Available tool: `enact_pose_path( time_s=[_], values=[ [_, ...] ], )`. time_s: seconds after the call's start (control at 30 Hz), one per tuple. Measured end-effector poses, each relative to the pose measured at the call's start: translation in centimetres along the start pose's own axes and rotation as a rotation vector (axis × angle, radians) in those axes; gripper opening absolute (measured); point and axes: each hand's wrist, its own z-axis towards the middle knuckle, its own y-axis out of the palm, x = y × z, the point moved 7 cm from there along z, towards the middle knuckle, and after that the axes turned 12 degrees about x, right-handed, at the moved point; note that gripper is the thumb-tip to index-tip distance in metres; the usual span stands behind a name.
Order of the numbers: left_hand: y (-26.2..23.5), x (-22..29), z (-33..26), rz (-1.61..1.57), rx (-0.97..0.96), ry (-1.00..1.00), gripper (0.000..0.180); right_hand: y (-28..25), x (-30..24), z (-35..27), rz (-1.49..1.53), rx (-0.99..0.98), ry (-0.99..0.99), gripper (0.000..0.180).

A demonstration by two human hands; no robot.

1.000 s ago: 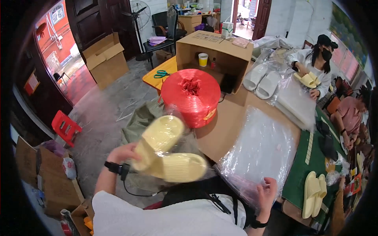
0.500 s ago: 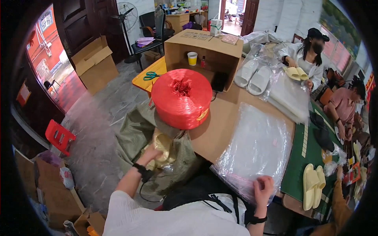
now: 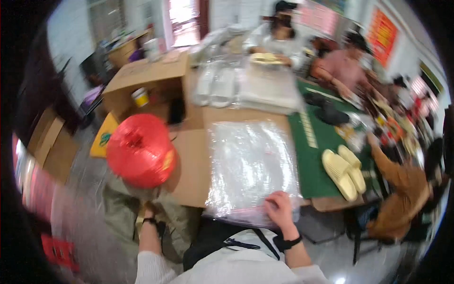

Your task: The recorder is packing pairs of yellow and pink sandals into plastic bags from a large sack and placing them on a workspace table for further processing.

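My left hand (image 3: 150, 209) reaches down into an olive woven sack (image 3: 116, 201) on the left; its fingers are hidden and blurred. A bit of something pale yellow (image 3: 140, 219) shows beside that wrist inside the sack. On the table's near edge, my right hand (image 3: 280, 209) rests on a stack of clear plastic bags (image 3: 246, 161), its fingers loosely bent and nothing visibly gripped. A pair of pale yellow slippers (image 3: 343, 173) lies to the right of the bags, on a green mat (image 3: 307, 165).
A big roll of red plastic twine (image 3: 139, 151) stands by the sack. Behind it, an open cardboard box (image 3: 142, 75) holds a yellow-white cup (image 3: 140, 97). White bagged slippers (image 3: 215, 85) lie at the back. Co-workers sit across and to the right; one holds yellow slippers (image 3: 266, 58).
The view has swung to the right. My left hand has sunk deeper into the sack, away from the yellow slippers it was touching there. My right hand stays on the bags.
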Motion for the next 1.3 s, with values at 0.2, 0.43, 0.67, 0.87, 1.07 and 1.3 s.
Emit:
enact_pose_path(
  time_s=[0.2,0.43,0.67,0.87,1.07,1.3],
  values=[
    [-7.5,-8.6,-10.8,-0.427,0.644,-0.574,0.043,0.6,-0.4,0.4,0.044,-0.031,0.007,0.013],
    [-38.4,-1.8,-32.1,-0.715,0.194,-0.092,0.037,-0.8,0.4,-0.6,0.039,-0.063,0.029,0.013],
    [-48.5,13.2,-35.6,-1.063,0.999,0.982,0.033,0.1,0.2,-0.6,0.085,-0.043,-0.035,0.013],
    [-46.7,21.1,-28.6,-0.886,0.881,1.017,0.051,-0.3,0.2,-0.6,0.067,-0.059,-0.012,0.014],
    [-43.3,22.1,-25.9,-0.887,0.92,0.898,0.047,-0.4,0.0,-0.6,0.083,-0.067,-0.01,0.012],
    [-43.3,22.3,-25.6,-0.908,0.918,0.884,0.048,-7.7,1.2,1.5,0.195,0.193,-0.014,0.021]
  ],
)
